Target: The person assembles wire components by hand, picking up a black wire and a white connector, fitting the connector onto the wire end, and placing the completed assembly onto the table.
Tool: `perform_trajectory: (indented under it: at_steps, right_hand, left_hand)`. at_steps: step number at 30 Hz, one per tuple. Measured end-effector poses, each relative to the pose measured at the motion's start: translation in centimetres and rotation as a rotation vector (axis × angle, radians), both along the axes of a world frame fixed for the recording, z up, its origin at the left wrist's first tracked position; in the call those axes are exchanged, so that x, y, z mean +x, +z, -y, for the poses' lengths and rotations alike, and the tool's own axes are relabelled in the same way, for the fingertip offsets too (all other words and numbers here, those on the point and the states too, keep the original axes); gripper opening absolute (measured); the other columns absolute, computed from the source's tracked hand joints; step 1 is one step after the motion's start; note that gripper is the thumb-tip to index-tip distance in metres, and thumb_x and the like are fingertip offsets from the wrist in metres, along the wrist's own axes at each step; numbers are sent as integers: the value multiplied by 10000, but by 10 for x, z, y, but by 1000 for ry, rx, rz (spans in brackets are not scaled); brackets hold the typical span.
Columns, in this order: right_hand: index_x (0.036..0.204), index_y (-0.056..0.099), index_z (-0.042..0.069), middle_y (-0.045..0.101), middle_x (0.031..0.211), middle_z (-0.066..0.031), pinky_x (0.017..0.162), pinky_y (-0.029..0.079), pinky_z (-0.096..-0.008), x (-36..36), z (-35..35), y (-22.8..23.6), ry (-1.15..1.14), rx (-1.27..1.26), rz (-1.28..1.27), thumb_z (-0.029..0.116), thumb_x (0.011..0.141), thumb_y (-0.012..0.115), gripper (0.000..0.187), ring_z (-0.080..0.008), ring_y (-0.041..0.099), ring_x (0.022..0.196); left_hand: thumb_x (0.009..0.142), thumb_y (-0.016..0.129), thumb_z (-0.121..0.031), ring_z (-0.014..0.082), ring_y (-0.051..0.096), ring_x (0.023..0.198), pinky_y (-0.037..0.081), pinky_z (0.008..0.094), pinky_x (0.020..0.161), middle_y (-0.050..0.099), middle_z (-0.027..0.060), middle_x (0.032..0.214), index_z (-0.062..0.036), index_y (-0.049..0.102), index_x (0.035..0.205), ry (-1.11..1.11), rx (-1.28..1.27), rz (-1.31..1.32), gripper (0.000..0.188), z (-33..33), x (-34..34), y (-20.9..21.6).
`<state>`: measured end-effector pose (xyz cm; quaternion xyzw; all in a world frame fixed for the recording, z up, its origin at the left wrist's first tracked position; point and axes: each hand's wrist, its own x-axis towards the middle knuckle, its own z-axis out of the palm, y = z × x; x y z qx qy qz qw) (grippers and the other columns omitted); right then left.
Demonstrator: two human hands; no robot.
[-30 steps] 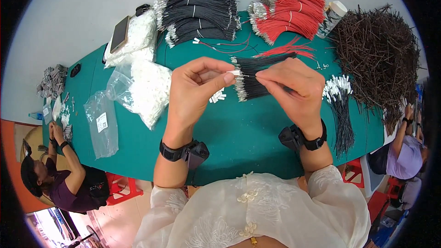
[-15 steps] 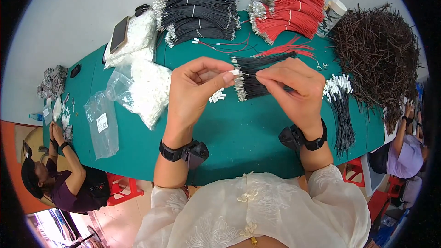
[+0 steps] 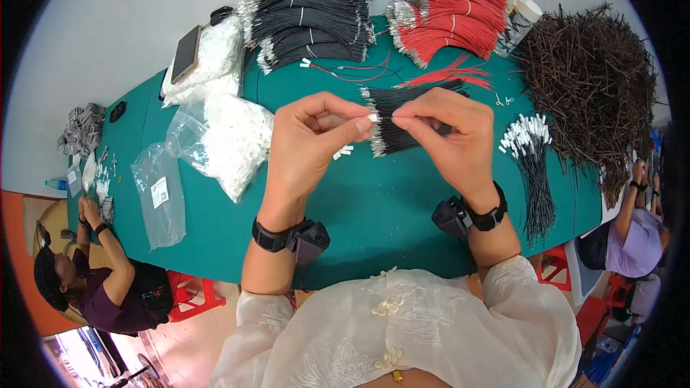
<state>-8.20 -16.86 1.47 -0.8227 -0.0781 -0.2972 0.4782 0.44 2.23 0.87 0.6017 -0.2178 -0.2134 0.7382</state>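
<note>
Thumb and index finger of my left hand point(image 3: 298, 136) pinch a small white connector housing point(image 3: 373, 118) above the table. Facing it, my right hand point(image 3: 456, 133) is closed in a pinch on a thin wire, its tip close beside the housing. Most of that wire is hidden by the fingers; whether its tip is inside the housing I cannot tell. Below both hands lies a row of loose black wires point(image 3: 399, 138) with metal-tipped ends. Several loose white housings point(image 3: 345, 151) lie by my left hand. Right of my right hand rests a bunch of black wires with white housings point(image 3: 535, 187).
Tied black wire bundles point(image 3: 309, 18) and red ones point(image 3: 460, 18) lie at the back. A bag of white housings point(image 3: 233, 140) and a flat plastic bag point(image 3: 159, 194) are left. A dark tangled heap point(image 3: 589, 79) stands right. Other people sit at both sides.
My right hand has moved left, closing the gap to the white housing. The wire tip seen between the hands earlier is now mostly hidden. My left hand has barely shifted.
</note>
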Motion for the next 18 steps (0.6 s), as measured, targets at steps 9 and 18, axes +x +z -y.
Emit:
perform_trajectory:
  at_steps: [9,18]
  right_hand:
    - [870,742,3,701,776,-52,556,422,-222,3,2,-5,3,10,-25,-8,782,760,90,-107,599,649]
    - [867,744,11,702,776,-50,554,420,-223,4,2,-6,7,12,-49,-4,785,758,84,-100,593,643]
  left_hand:
    - [838,732,39,129,703,773,570,246,725,733,106,880,40,697,938,18,-38,0,106,2,-1,-3]
    - [836,735,36,127,700,764,566,242,714,732,104,873,39,698,939,17,35,16,110,3,-2,-2]
